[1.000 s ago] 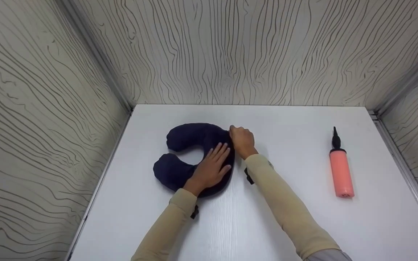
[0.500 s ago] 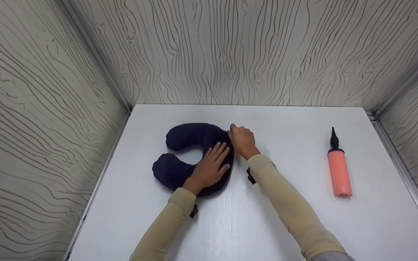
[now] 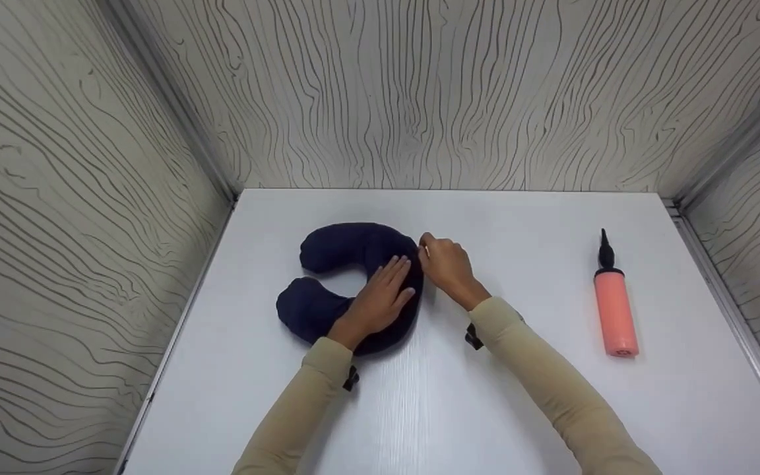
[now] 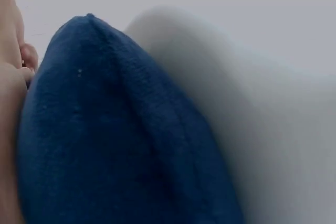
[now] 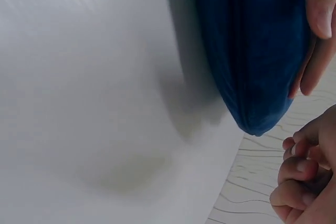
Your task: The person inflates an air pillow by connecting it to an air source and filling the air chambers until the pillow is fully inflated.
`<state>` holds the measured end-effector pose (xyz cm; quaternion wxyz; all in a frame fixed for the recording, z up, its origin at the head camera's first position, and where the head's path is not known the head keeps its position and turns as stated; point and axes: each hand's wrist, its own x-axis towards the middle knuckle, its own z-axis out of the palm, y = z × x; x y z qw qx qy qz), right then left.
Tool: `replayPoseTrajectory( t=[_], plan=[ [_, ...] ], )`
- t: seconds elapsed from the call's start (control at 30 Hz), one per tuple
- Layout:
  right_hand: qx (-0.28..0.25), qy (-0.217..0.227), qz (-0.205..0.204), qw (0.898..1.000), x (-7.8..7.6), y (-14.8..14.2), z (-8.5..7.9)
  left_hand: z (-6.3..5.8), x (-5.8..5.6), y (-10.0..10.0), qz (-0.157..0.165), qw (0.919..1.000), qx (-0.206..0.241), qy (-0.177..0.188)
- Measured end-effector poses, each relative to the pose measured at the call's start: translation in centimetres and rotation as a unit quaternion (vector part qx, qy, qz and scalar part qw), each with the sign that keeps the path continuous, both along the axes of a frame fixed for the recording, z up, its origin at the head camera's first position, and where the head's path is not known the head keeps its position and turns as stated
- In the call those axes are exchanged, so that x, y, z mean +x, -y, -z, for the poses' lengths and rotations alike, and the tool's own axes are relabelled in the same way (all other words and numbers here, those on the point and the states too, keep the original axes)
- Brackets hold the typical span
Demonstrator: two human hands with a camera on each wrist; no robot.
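A dark blue U-shaped neck pillow [image 3: 317, 310] lies on the white table, its opening facing left. My left hand [image 3: 377, 297] rests flat on its curved right part with the fingers straight. My right hand [image 3: 446, 267] is at the pillow's outer right edge, fingers curled and thumb and forefinger close together. In the right wrist view, a small gap shows between the curled right fingers [image 5: 296, 182] and the tip of the pillow [image 5: 257, 77]; whether they pinch something small is unclear. The left wrist view is mostly filled by the blue pillow cloth [image 4: 115, 129].
A pink hand pump [image 3: 615, 313] with a black nozzle lies at the right side of the white table [image 3: 525, 264]. Walls with a wood-grain pattern [image 3: 393, 99] enclose the back and both sides.
My right hand has shifted slightly right and toward me along the pillow's edge, and its fingers have loosened a little. My left hand and the pillow have stayed nearly in place.
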<state>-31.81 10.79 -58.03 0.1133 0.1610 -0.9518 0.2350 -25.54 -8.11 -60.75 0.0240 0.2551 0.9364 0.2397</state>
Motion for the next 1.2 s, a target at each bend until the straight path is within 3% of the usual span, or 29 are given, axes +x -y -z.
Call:
replayPoseTrajectory(
  t=[0.4,0.53,0.67,0.8,0.93,1.2],
  plan=[
    [-0.091,0.045,0.008,0.995,4.7,-1.3,-0.4,-3.0,-1.9,1.8,-0.028,0.9963,0.012,-0.080],
    [-0.138,0.067,0.016,0.988,6.3,-1.5,0.4,-3.9,-2.9,2.7,-0.040,0.9945,0.016,-0.095],
    [-0.182,0.119,0.029,0.976,7.9,-1.5,1.3,-4.5,-3.8,3.4,-0.052,0.9947,0.013,-0.087],
    [-0.224,0.174,0.038,0.958,9.2,-1.4,2.2,-5.1,-4.8,4.1,-0.060,0.9959,-0.003,-0.068],
    [-0.274,0.228,0.037,0.934,10.3,-0.9,2.9,-5.3,-5.8,4.8,-0.063,0.9960,-0.020,-0.060],
    [-0.390,0.322,0.054,0.861,12.2,0.6,3.9,-4.9,-7.5,6.1,-0.063,0.9954,-0.062,-0.036]
  ],
)
